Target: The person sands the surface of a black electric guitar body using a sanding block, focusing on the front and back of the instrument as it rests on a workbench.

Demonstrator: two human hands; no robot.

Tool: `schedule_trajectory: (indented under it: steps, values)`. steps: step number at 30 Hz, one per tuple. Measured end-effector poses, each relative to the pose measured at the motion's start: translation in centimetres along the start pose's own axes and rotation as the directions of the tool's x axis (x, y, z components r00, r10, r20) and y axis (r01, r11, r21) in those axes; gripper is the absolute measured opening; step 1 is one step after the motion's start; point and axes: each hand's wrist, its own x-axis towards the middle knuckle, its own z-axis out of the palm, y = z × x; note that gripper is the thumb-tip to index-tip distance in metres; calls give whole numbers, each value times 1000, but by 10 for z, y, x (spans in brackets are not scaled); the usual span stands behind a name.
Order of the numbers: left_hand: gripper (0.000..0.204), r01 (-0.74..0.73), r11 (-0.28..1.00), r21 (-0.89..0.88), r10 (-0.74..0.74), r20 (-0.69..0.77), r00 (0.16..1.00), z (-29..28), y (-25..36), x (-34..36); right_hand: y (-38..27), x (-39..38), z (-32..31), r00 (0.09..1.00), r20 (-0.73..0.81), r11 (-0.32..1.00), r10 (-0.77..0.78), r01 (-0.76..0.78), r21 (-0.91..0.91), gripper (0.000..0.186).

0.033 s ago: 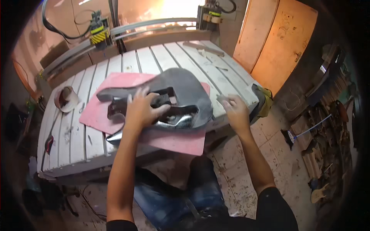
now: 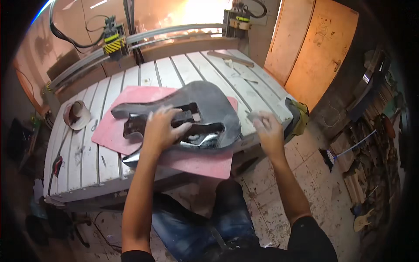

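A black electric guitar body, dulled with grey dust on its upper face, lies on a pink sheet on the slatted white table. Its routed cavities and one patch near the lower edge look glossy. My left hand rests on the body beside the cavities, fingers stretched and thumb spread apart; it partly covers them. Off the body's right side, over the table edge, my right hand pinches a small grey piece, perhaps folded sandpaper, between thumb and fingers. It does not touch the guitar body.
A roll of tape-like material and a red-and-black handled tool sit on the table's left. A wooden strip lies at the back, below a machine gantry. A green-grey bag hangs at the right corner.
The whole view has shifted very slightly. Both hands keep nearly the same places, the left on the guitar body and the right holding the grey piece.
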Motion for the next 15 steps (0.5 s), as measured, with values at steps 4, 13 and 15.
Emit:
schedule_trajectory:
  steps: [4,13,15]
  values:
    - [52,-189,785,-590,135,-135,982,-7,65,-62,-58,-84,-9,843,505,611,187,-502,612,29]
    - [53,57,160,-986,435,122,892,5,111,-135,-26,-186,48,492,796,-279,-353,-867,413,67]
    - [52,60,176,-983,466,137,874,1,113,-129,-25,-186,48,488,730,-331,-478,-870,365,71]
